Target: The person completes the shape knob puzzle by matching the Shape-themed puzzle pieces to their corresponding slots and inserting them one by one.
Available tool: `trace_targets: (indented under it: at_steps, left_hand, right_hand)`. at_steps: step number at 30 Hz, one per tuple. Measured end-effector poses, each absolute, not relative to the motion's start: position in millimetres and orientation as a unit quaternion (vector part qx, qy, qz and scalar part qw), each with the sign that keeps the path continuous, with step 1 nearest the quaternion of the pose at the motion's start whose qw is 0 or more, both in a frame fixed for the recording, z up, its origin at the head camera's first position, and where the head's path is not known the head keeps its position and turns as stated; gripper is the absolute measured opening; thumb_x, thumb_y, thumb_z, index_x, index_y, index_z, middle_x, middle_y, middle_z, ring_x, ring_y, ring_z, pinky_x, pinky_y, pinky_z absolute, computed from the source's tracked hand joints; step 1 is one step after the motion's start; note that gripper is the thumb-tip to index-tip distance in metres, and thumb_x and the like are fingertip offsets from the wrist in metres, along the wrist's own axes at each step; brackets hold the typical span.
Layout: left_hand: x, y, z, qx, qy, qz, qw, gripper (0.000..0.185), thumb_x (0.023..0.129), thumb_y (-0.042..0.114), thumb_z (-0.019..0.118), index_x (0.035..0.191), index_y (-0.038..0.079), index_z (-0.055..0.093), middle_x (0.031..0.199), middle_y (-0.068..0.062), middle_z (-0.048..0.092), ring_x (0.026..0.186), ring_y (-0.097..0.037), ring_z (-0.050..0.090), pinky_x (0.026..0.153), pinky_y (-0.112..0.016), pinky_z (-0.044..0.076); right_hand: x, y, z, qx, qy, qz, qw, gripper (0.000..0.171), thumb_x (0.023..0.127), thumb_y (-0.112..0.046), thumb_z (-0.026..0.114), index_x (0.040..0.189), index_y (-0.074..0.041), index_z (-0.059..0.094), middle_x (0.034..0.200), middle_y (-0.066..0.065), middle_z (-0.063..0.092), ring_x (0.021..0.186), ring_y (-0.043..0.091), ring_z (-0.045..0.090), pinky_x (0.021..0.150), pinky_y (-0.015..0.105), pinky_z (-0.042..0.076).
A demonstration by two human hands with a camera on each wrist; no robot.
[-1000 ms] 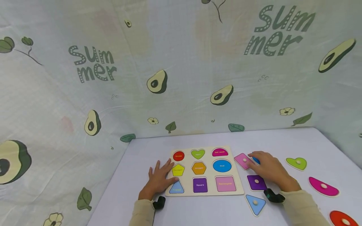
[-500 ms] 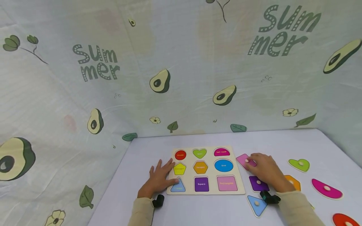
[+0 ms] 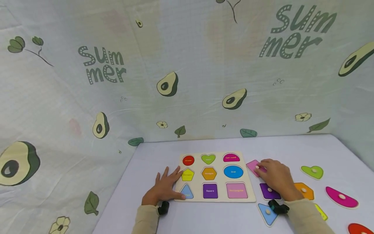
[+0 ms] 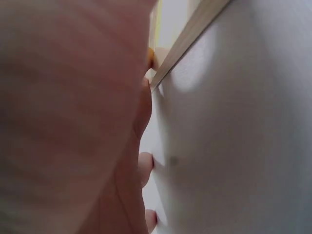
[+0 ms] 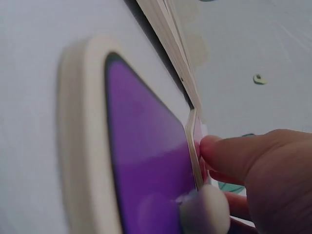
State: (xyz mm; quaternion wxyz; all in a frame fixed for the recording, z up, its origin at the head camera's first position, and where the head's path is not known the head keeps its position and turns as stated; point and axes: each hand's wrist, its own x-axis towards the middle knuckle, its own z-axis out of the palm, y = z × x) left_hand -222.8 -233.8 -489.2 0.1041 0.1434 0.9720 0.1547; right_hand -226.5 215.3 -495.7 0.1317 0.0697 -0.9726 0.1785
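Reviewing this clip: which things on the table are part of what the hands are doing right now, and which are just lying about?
In hand:
- right hand, fingers on the knob of the pink rectangle piece
- left hand, resting flat on the wooden shape puzzle board

Lying about:
- purple square piece
- blue triangle piece
- orange hexagon piece
- green heart piece
- magenta half-round piece
- red circle piece

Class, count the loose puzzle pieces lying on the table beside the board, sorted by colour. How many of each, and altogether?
pink piece: 1
purple piece: 1
blue piece: 1
orange piece: 1
green piece: 1
magenta piece: 1
yellow piece: 1
red piece: 1
total in view: 8
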Motion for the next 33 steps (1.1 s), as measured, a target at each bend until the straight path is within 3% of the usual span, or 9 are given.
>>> trace_targets:
  at_steps: [8, 12, 18, 33]
  left_hand:
    - [-223.9, -232.7, -490.7, 0.131, 0.972, 0.163, 0.103, 0.114, 0.064, 0.067, 0.082, 0.159, 0.028, 0.032, 0.166, 0.006, 0.022, 0.151, -0.043, 0.001, 0.113, -0.07, -0.004]
    - [-223.4, -231.0, -486.9, 0.137, 0.97, 0.164, 0.114, 0.112, 0.065, 0.067, 0.081, 0.158, 0.028, 0.033, 0.166, 0.005, 0.02, 0.151, -0.043, 0.001, 0.113, -0.071, -0.004]
    - [-220.6, -229.3, -486.5, 0.136, 0.971, 0.151, 0.126, 0.12, 0.059, 0.074, 0.08, 0.159, 0.027, 0.033, 0.167, 0.003, 0.018, 0.151, -0.043, 0.001, 0.113, -0.071, -0.004]
    - [-222.7, -228.5, -491.6, 0.13, 0.97, 0.17, 0.116, 0.12, 0.059, 0.07, 0.084, 0.158, 0.025, 0.033, 0.167, 0.003, 0.018, 0.151, -0.044, 0.002, 0.112, -0.072, -0.005]
  right_hand:
    - [-227.8, 216.6, -496.2, 0.066, -0.97, 0.191, 0.135, 0.03, 0.09, -0.026, 0.075, 0.11, -0.003, 0.075, 0.117, 0.024, 0.068, 0.11, 0.049, 0.059, 0.09, 0.069, 0.045]
    - [-226.4, 218.8, -494.3, 0.066, -0.966, 0.208, 0.14, 0.031, 0.09, -0.024, 0.074, 0.112, -0.002, 0.074, 0.115, 0.023, 0.069, 0.11, 0.049, 0.06, 0.089, 0.069, 0.044]
    - [-225.3, 220.7, -494.9, 0.059, -0.963, 0.229, 0.128, 0.034, 0.091, -0.022, 0.074, 0.116, 0.0, 0.072, 0.116, 0.024, 0.069, 0.112, 0.05, 0.058, 0.092, 0.07, 0.042]
    - [-218.1, 223.4, -493.8, 0.06, -0.953, 0.271, 0.123, 0.035, 0.093, -0.022, 0.071, 0.123, -0.004, 0.071, 0.124, 0.024, 0.066, 0.117, 0.052, 0.055, 0.095, 0.069, 0.042]
